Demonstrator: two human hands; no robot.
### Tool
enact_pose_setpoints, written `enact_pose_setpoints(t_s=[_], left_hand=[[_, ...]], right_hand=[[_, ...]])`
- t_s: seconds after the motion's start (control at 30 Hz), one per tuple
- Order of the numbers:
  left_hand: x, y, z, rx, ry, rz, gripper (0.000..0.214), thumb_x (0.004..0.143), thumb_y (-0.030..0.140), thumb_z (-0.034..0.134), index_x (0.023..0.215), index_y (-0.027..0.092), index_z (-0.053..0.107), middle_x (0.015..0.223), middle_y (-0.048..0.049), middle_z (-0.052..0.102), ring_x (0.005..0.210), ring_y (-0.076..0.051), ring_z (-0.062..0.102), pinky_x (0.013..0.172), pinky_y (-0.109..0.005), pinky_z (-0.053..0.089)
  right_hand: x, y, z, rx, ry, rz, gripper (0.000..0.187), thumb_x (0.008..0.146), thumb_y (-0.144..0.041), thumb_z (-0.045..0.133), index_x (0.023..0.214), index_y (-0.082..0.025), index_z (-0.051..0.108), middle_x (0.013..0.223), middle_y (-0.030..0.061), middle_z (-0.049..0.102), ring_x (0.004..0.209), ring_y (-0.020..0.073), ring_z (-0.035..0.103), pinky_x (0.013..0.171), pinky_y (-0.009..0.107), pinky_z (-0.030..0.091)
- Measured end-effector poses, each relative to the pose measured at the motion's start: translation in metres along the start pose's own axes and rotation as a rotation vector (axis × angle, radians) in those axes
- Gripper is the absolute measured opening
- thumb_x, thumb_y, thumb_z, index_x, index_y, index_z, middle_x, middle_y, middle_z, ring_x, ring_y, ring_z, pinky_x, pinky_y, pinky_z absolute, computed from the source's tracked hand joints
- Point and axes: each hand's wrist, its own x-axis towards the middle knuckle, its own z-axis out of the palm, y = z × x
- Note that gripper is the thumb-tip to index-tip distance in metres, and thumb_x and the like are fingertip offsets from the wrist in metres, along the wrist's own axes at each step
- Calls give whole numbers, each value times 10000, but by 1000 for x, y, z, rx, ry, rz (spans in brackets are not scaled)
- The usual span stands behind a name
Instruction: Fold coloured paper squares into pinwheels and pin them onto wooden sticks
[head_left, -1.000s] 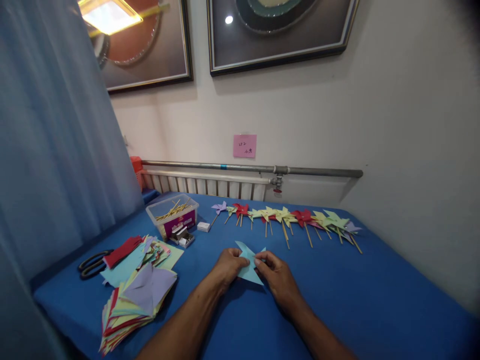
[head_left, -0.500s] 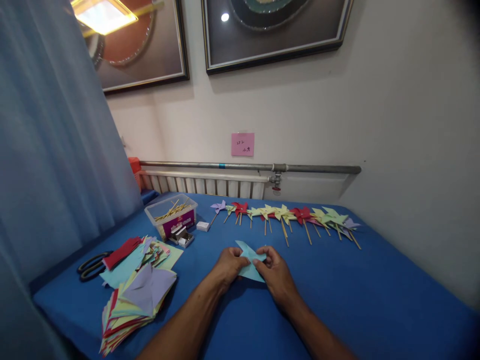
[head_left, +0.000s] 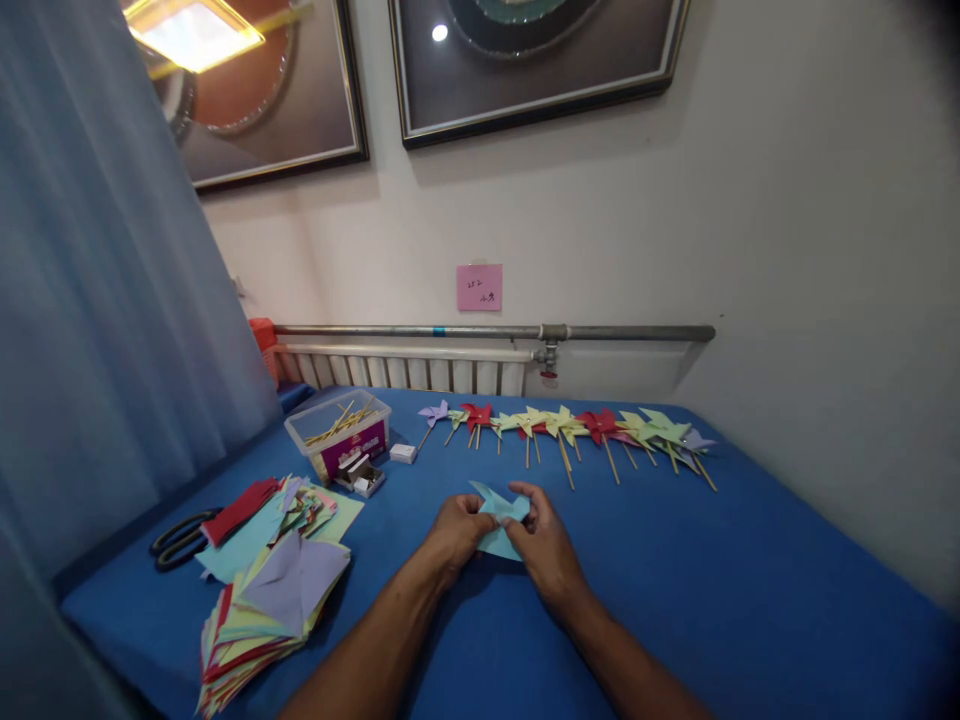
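Note:
Both my hands meet at the middle of the blue table (head_left: 750, 600) on a light blue paper piece (head_left: 496, 520) with folded corners. My left hand (head_left: 454, 530) pinches its left side with curled fingers. My right hand (head_left: 547, 545) grips its right side, fingertips folding a corner toward the centre. The paper rests just above the tabletop between the two hands.
A row of finished paper pinwheels (head_left: 570, 430) on sticks lies along the far edge. At left are a clear box of sticks (head_left: 339, 430), small white boxes (head_left: 364, 478), stacks of coloured paper (head_left: 270, 600) and black scissors (head_left: 176, 540). A curtain (head_left: 90, 300) hangs at left.
My right hand's fingers have folded another corner of the blue paper inward, so the paper looks smaller. The view has shifted slightly right and down.

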Motion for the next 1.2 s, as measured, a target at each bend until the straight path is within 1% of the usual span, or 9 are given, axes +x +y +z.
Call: enact_pose_setpoints(t_s=[0.17,0.33,0.5,0.6,0.67,0.83,1.0,1.2], left_hand=[[-3,2,1,-1,-16,5,262,635,296,806,633,171,577,486,53,511,424,-74,396,426,-218,278],[0,-1,-1,-24,-20,14,263,632,302,803,633,173,574,487,46,517,419,-85,414,415,-220,303],[3,-6,-2,-85,-43,17,219,651,327,741,642,168,591,496,28,530,417,-100,433,404,-227,331],[3,-7,-3,-138,-40,40,229,661,356,715,626,180,572,486,28,514,417,-111,441,396,-234,339],[2,-6,-3,-145,-35,42,225,647,345,726,633,176,578,494,23,528,425,-114,451,401,-235,342],[0,-2,-1,-116,-6,9,235,574,255,797,621,163,586,486,27,548,423,-97,439,438,-231,326],[-4,2,0,-160,7,27,254,523,250,837,611,148,621,504,29,578,445,-83,451,489,-228,333],[-1,0,0,-112,45,51,285,494,268,857,569,159,605,494,31,575,445,-86,446,489,-235,310]], right_hand=[[1,1,1,8,-2,12,528,710,-333,642,1223,-231,580,669,-63,571,562,167,532,555,290,423],[2,2,2,-16,11,17,506,697,-320,633,1192,-224,594,652,-58,578,559,177,543,561,302,433],[3,-1,1,-19,29,29,517,689,-322,630,1192,-214,590,641,-59,577,551,180,548,552,304,431],[3,-2,0,-40,40,25,506,685,-326,627,1177,-214,597,617,-68,551,544,177,532,554,305,424],[4,-1,0,-45,41,19,507,683,-337,622,1173,-213,597,614,-67,546,546,176,524,555,304,422],[3,-3,1,-18,5,24,533,683,-339,627,1197,-205,581,674,-41,603,577,182,555,559,301,438],[1,-5,0,-87,10,-5,479,712,-320,611,1180,-218,596,637,-68,543,567,170,527,560,287,423],[1,-5,-2,-124,-24,-29,468,735,-308,602,1195,-222,592,627,-72,518,559,163,506,550,279,402]])
